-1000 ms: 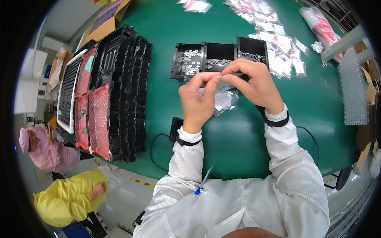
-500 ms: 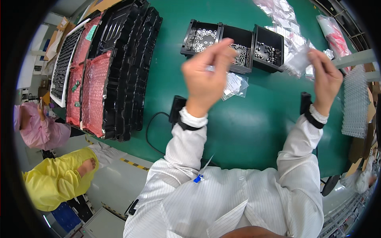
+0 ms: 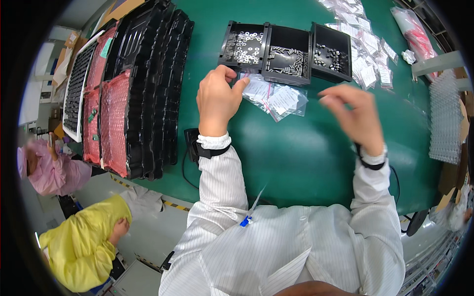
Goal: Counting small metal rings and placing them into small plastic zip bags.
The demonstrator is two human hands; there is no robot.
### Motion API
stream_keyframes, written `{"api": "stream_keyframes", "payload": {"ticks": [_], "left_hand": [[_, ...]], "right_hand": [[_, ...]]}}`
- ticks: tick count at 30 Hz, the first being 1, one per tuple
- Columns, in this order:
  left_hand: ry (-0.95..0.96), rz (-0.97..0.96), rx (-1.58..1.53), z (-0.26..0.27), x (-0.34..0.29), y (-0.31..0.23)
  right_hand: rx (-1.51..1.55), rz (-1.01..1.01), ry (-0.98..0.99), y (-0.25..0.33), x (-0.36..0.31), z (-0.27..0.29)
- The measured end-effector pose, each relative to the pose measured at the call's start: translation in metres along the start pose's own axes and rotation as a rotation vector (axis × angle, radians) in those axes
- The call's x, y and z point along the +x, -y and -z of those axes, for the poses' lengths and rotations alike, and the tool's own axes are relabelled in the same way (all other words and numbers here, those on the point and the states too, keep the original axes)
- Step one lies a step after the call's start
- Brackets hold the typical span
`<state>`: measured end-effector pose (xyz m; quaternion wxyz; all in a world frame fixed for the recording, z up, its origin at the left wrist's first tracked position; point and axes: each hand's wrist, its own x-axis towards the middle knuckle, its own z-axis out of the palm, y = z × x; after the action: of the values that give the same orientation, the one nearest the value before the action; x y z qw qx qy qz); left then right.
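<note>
My left hand (image 3: 216,101) is at the front of the left black bin, its thumb and forefinger apart and nothing seen between them. The thumb tip is beside small clear zip bags (image 3: 276,97) with white labels; whether it touches them I cannot tell. My right hand (image 3: 356,114), slightly blurred, hovers over the table right of these bags, fingers loosely bent and no bag in them. The left bin (image 3: 221,55) holds small metal rings, the middle bin (image 3: 291,35) short metal pins, and the right bin (image 3: 328,35) small dark and shiny metal parts.
Filled, labelled bags (image 3: 368,74) lie spread at the far right. Stacked black trays (image 3: 165,89) with pink bubble wrap (image 3: 114,123) stand at the left. Clear bubble wrap (image 3: 444,118) is at the right edge. Two other people are at the left, one in yellow (image 3: 86,241).
My right hand has let go of the clear bag and moved left and toward me. My left hand has moved left and down from over the middle bin to the left bin's front.
</note>
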<state>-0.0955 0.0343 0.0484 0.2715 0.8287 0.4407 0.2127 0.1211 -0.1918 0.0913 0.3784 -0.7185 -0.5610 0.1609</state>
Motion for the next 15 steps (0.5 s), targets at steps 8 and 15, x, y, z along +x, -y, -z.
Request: {"api": "stream_keyframes", "payload": {"ticks": [8,15], "left_hand": [[-0.041,0.037,0.263,-0.036,-0.006,-0.009],[0.228,0.039,0.07,-0.018,-0.002,-0.014]], "right_hand": [[-0.298,-0.049,-0.057,0.005,0.002,-0.084],[-0.353,0.048,-0.031,-0.004,-0.005,-0.084]]}}
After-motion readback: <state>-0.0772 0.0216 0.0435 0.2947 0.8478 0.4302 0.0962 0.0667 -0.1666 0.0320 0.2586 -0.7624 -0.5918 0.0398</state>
